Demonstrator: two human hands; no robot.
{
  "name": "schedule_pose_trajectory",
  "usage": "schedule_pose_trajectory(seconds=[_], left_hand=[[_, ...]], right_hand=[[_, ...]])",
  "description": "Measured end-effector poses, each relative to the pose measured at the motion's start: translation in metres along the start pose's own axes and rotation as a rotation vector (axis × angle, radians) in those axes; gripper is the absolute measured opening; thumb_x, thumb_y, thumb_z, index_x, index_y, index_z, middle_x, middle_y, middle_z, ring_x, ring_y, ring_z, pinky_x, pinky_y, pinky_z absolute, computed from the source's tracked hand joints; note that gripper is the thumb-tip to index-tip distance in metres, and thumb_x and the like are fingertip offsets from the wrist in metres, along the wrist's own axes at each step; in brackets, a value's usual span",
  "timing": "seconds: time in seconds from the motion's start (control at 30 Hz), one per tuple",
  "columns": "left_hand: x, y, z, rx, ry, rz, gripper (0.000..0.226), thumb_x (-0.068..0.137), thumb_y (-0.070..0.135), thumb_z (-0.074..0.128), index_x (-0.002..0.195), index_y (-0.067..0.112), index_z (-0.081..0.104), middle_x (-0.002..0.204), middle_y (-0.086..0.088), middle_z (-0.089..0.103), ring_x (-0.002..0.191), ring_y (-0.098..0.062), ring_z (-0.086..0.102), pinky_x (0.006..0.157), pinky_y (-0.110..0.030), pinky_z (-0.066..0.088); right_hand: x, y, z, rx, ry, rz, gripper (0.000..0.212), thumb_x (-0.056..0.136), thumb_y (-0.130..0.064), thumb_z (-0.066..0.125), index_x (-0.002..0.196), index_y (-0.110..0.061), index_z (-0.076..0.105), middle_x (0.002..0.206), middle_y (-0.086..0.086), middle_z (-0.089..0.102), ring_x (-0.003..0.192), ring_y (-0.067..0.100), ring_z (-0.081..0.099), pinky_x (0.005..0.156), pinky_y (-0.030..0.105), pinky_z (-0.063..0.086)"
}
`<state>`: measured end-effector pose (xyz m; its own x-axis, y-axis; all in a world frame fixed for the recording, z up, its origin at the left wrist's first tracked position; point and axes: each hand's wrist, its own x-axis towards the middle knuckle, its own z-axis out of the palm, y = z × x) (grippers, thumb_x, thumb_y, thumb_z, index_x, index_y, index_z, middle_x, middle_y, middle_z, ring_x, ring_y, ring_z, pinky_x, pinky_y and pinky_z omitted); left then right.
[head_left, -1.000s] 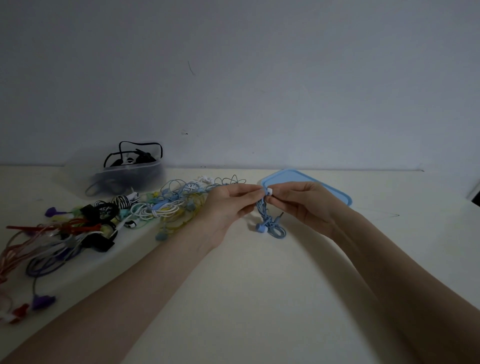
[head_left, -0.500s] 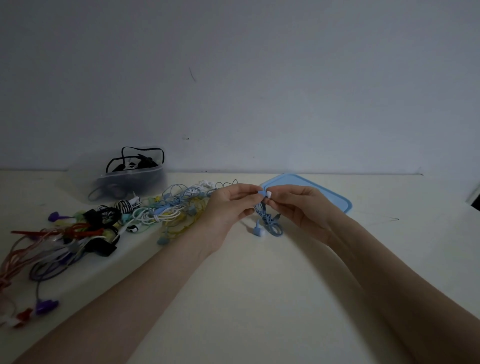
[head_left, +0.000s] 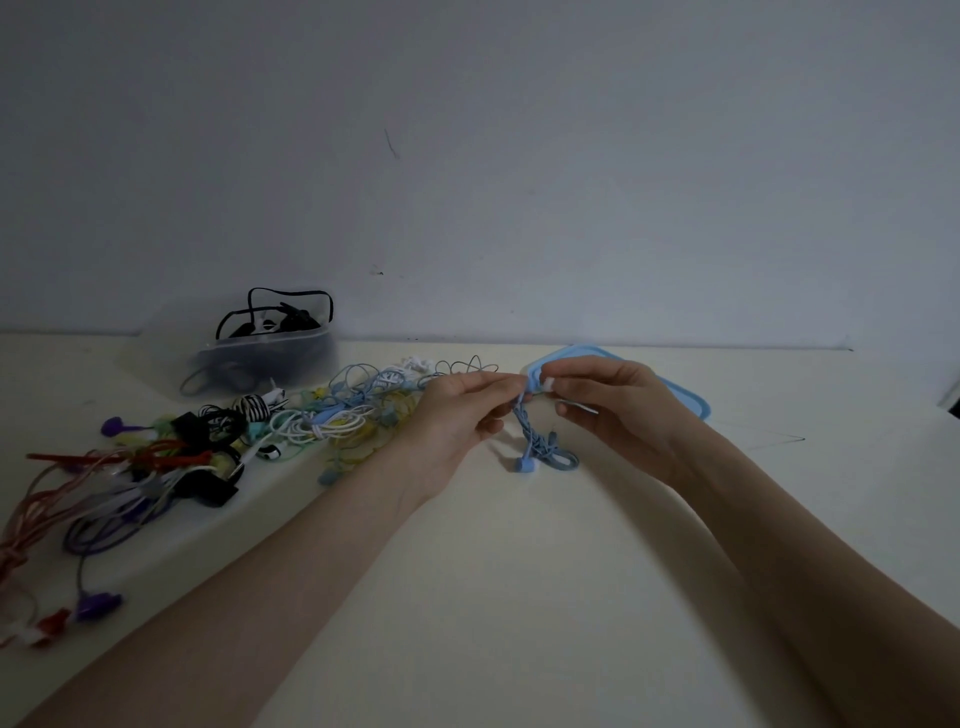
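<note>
Blue earphones (head_left: 543, 444): light, limp, tangle-prone cord; thin wire likely fragile. Left hand (head_left: 457, 415) and right hand (head_left: 613, 410) both pinch top end; better grip there than on dangling loops.

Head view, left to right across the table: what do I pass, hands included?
Purple earbud near the left edge → clear container of black cables → left hand → blue earphones, pinched by both hands → right hand.
</note>
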<state>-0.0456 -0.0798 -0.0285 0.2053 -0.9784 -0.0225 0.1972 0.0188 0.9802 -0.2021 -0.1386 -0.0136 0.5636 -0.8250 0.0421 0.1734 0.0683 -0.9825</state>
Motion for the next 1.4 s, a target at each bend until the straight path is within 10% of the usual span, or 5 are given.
schedule_pose_trajectory(seconds=[0.73, 1.4], left_hand=[[-0.0014, 0.0014, -0.0007, 0.028, -0.017, -0.021, 0.007, 0.083, 0.01, 0.065, 0.088, 0.011, 0.07, 0.072, 0.006, 0.065, 0.067, -0.003, 0.053, 0.063, -0.017, 0.043], [-0.0028, 0.0024, -0.0005, 0.022, -0.025, 0.048, 0.007, 0.082, 0.005, 0.065, 0.084, 0.01, 0.069, 0.071, 0.002, 0.065, 0.061, -0.004, 0.051, 0.06, -0.012, 0.045]], right_hand=[[0.001, 0.0035, -0.0001, 0.046, 0.014, 0.018, 0.015, 0.081, 0.006, 0.059, 0.094, 0.005, 0.066, 0.084, 0.011, 0.071, 0.076, 0.015, 0.067, 0.071, 0.019, 0.055], [-0.002, -0.0008, 0.0021, 0.06, 0.025, 0.026, 0.018, 0.08, 0.006, 0.058, 0.074, -0.001, 0.074, 0.08, 0.011, 0.073, 0.073, 0.013, 0.07, 0.068, 0.015, 0.055]])
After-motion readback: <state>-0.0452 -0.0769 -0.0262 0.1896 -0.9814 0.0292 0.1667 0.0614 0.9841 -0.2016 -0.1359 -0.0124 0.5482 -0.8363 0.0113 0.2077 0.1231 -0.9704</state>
